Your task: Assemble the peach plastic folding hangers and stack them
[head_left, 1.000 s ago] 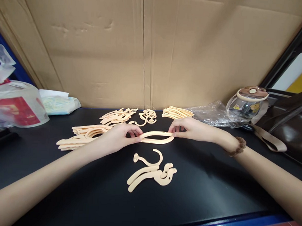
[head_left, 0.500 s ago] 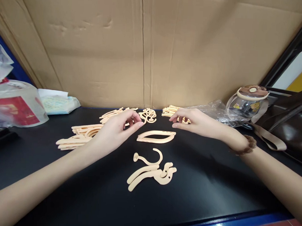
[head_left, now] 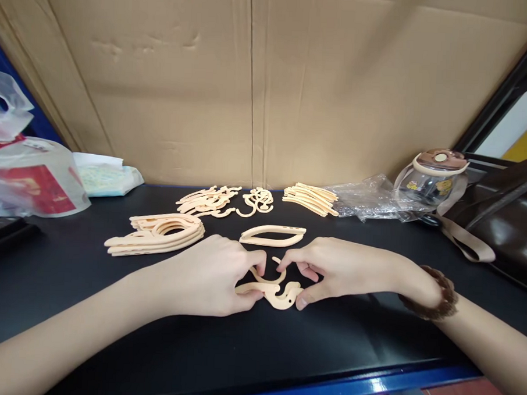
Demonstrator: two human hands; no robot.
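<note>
My left hand [head_left: 219,275] and my right hand [head_left: 330,267] meet low on the black table [head_left: 110,307], both pinching a small cluster of pale peach plastic pieces [head_left: 271,289]. The cluster is made of curved arms, a hook and a rounded joint. My left fingers close on the curved arms at its left end. At its right end my right thumb and fingers grip the rounded joint. Just behind my hands an oval loop piece [head_left: 273,235] lies flat, untouched. A brown bead bracelet [head_left: 436,292] sits on my right wrist.
Stacks of like peach parts lie behind: curved arms [head_left: 157,232] at left, mixed arms [head_left: 206,201], hooks [head_left: 258,201], thin strips [head_left: 310,198]. A cardboard wall [head_left: 268,87] backs the table. Plastic bags [head_left: 28,175] stand left; crumpled clear plastic [head_left: 372,196], a lidded jar [head_left: 432,178] and a dark bag [head_left: 502,214] stand right.
Both hands let go of the oval loop piece, left it lying flat, then came down toward me and closed on the cluster of hook and arm pieces.
</note>
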